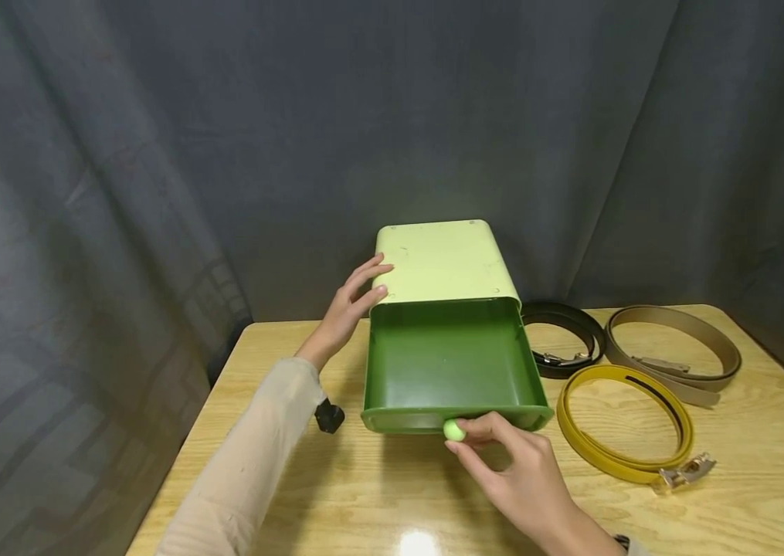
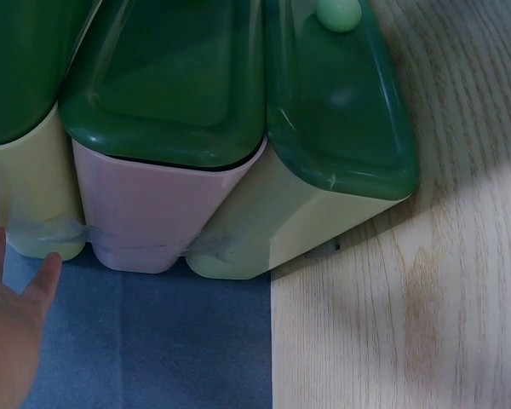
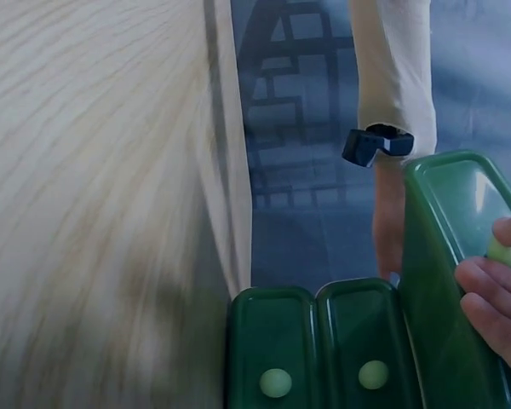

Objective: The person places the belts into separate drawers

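A: Biggest things first: what stands on the pale wood-grain worktop [image 1: 767, 479]?

B: A stack of plastic drawer units [image 2: 162, 213]. Its uppermost pale-green plastic case [image 1: 440, 259] has a deep dark-green plastic drawer [image 1: 447, 355] standing well out of it, and I see nothing lying inside.

A: And to the right?

B: Three coiled belts: a brown one [image 1: 731, 359], a glossy black one [image 1: 593, 332] just beside the stack, and a yellow one [image 1: 572, 436] with a shiny metal buckle [image 1: 683, 472], nearest the person.

A: The hands?

B: Apart. The left hand [image 1: 344, 310] rests its extended fingers on the case's left edge; the right hand [image 1: 520, 463] pinches the small round light-green knob [image 1: 454, 430] on the drawer's front.

A: So which step is this?

B: Drawer-opening, I'd judge, though a single moment can't separate pulling from pushing.

A: Then the next move?

B: If it's opening, probably letting go of the knob and reaching for a belt, the left hand steadying the case against tipping.
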Tool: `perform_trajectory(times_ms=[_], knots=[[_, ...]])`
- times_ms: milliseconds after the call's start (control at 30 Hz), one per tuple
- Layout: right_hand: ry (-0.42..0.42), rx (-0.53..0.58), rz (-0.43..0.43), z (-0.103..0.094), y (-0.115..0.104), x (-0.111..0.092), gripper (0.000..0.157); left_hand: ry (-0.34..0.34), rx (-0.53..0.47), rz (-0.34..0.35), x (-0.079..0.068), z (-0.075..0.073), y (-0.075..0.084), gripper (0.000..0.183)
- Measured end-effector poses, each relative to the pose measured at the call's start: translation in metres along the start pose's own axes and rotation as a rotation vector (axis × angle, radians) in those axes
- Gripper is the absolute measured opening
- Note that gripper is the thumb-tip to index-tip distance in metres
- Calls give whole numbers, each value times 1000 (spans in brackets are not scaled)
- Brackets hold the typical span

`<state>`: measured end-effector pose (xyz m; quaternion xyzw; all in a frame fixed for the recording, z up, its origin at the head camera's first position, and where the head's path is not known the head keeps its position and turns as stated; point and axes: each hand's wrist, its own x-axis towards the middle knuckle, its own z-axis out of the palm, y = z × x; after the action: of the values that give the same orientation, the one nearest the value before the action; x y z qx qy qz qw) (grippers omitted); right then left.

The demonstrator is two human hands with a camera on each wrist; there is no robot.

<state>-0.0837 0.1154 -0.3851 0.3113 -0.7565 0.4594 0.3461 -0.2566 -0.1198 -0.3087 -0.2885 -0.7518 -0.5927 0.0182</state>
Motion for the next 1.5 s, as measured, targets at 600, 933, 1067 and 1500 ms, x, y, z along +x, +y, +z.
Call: perform_trajectory(times_ms=[600,933,1067,1500], knots=[[-19,-71,-86,-3,5,-10,21,38,33,35,10,-6,-35,43],[-31,-97,-149,-4,11,-15,25,11,19,1,1,0,-1,44],[-18,-113,-180,-4,12,-14,26,14,22,12,1,1,1,44],[-5,-148,-221,-5,14,-15,28,6,23,13,0,0,0,44]])
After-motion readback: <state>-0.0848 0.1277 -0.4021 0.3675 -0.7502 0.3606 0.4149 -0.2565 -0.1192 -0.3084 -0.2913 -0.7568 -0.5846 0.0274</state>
